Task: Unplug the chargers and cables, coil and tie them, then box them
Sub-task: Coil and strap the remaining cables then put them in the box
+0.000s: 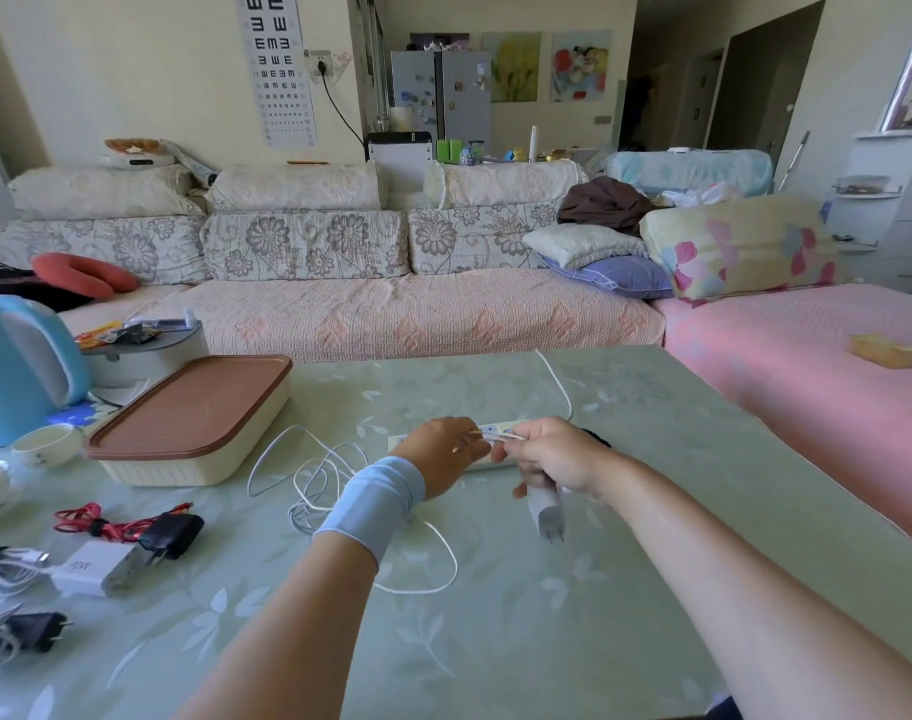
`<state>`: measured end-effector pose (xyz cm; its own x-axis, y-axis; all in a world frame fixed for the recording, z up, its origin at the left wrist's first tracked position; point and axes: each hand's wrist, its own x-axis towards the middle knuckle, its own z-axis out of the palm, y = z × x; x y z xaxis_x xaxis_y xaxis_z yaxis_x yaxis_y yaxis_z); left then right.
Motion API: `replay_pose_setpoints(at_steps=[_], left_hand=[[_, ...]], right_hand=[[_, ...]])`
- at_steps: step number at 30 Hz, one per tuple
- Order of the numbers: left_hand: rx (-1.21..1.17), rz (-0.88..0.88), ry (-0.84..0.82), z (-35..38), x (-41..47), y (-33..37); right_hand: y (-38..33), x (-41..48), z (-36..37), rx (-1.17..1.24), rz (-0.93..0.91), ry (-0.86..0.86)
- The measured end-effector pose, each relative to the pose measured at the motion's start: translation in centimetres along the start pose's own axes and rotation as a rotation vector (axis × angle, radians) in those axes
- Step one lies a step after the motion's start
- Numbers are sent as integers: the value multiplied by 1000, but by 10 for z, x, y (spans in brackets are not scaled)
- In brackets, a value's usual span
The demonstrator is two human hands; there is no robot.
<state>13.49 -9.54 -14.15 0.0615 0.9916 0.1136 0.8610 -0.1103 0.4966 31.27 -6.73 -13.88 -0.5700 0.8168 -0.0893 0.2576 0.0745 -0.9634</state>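
Now charger (546,513) juts below right hand (555,459); left hand (443,452) pinches cable (513,436).

1. Far left on your green leaf-print table (547,615) there's a light blue kettle (22,366), with a little white bowl (45,445) just in front of it.
2. Behind the table you've got a long floral sofa (391,314), and an orange neck pillow (79,275) lies at its left end.
3. At the sofa's right end you'll see stacked pillows, including a big flowery pillow (739,246), with brown clothing (604,202) heaped behind.
4. On the back wall is an eye chart (279,70), and further right a grey fridge (443,90) dotted with magnets.
5. A pink bedspread (807,366) is on your right.
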Motion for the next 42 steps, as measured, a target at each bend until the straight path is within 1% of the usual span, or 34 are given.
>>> replay_pose_setpoints(at_steps=[3,6,7,8,10,13,15,17,19,21,24,28,31,33,34,35,37,39,40,42], left_hand=[[-120,-58,-24,-14,-7,-1],[-20,-54,77,-39,-18,-13],[-57,-68,116,-48,-22,-18],[-153,-96,143,-57,-25,-23],[-495,-185,122,-68,-33,-28],[-1010,-283,7,-75,-41,-25],[-1250,-279,-17,-76,-43,-22],[-1425,-267,5,-76,-41,-17],[-1603,-251,17,-74,-37,-11],[-1780,-235,7,-72,-33,-8],[-1943,-223,-30,-66,-28,-4],[-2058,-206,-58,-55,-21,4],[-2020,-200,-67,-54,-21,7],[-1875,-209,-25,-58,-23,7],[-1720,-215,50,-61,-24,4],[-1511,-210,153,-63,-25,1],[-1017,-183,367,-69,-28,-7],[-574,-170,505,-71,-31,-21],[-437,-159,530,-72,-32,-26],[-287,-135,551,-72,-34,-32]], right_hand=[[-13,-7,-4,114,-4,40],[-17,-8,-10,238,-29,133],[-16,-8,-12,276,-35,164],[-14,-8,-13,280,-38,194],[-8,-9,-10,171,-31,228],[-2,-8,10,-27,18,164],[-4,-5,26,-58,25,117],[-11,-1,37,-57,-3,142],[-21,2,45,-2,-31,160],[-32,-2,51,95,-56,101],[-40,-8,54,186,-31,-42],[-36,-10,63,14,54,-163],[-35,-10,68,-78,83,-229],[-40,-13,66,-185,73,-250],[-42,-14,64,-247,60,-252],[-43,-16,62,-311,54,-252],[-46,-21,58,-402,71,-265],[-46,-23,54,-444,101,-288],[-45,-25,52,-459,111,-300],[-44,-24,50,-444,125,-336]])
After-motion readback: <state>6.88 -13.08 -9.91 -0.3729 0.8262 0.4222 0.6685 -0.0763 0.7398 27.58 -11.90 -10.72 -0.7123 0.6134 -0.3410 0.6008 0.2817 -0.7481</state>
